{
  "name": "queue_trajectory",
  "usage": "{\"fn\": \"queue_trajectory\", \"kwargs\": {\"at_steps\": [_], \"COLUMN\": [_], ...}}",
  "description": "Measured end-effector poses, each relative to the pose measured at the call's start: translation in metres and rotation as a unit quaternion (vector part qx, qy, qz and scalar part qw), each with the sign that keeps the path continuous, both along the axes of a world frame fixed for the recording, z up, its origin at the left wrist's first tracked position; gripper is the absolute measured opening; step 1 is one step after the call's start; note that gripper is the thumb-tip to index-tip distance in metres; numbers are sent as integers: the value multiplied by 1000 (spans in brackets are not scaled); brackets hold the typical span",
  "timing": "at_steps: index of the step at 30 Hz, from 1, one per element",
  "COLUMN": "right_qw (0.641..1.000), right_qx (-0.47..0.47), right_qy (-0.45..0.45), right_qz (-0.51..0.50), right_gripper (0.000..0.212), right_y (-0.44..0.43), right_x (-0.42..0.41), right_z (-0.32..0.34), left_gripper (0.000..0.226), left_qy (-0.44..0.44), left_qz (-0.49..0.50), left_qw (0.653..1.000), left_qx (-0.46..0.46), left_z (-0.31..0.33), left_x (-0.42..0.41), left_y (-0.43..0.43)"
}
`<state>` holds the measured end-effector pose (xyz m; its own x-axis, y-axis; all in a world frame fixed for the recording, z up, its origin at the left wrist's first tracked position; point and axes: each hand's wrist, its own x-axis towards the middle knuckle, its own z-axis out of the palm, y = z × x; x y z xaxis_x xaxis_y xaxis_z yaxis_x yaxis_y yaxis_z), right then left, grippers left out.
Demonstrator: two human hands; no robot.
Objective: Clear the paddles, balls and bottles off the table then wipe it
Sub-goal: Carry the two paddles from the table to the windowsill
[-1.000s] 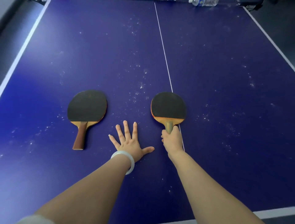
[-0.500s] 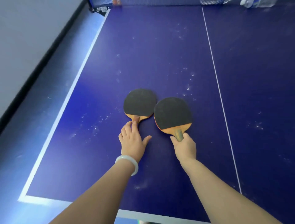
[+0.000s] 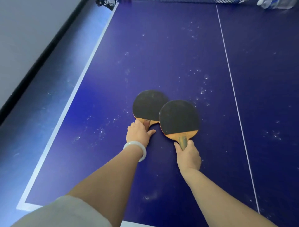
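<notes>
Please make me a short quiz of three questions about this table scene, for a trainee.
1. True or false: the right paddle overlaps the left paddle.
2. Where is the bottle? A: far right, by the net. B: between the paddles. C: under a paddle.
3. Fill in: the right grip holds its paddle by the ____.
Key: 1 true; 2 A; 3 handle.
</notes>
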<state>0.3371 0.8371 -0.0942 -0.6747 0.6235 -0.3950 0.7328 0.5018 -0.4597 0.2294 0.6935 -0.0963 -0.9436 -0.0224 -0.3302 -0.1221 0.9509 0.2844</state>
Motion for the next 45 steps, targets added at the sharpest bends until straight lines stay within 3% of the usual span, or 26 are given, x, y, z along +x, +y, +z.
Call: {"fn": "queue_trajectory", "kwargs": {"at_steps": [8, 15, 22, 27, 37, 45], "right_qw": [1000, 996, 990, 974, 911, 870], "right_qx": [-15, -55, -60, -73, -146, -167], "right_qy": [13, 53, 63, 58, 67, 23], "right_qz": [16, 40, 113, 208, 379, 463], "right_gripper": [33, 30, 26, 22, 18, 17], "right_y": [1, -1, -3, -29, -184, -382], "right_x": [2, 14, 37, 47, 45, 45], "right_z": [3, 9, 29, 41, 78, 80], "left_gripper": [26, 20, 20, 18, 10, 7], "left_qy": [-75, -123, -129, -77, 23, 15], "left_qz": [51, 144, 172, 230, 391, 479], "left_qw": [992, 955, 950, 946, 884, 842], "left_qx": [89, 227, 225, 216, 255, 249], "left_z": [10, 21, 31, 45, 96, 92], "left_x": [0, 28, 102, 164, 236, 268], "left_y": [-7, -17, -47, -80, -201, -382]}}
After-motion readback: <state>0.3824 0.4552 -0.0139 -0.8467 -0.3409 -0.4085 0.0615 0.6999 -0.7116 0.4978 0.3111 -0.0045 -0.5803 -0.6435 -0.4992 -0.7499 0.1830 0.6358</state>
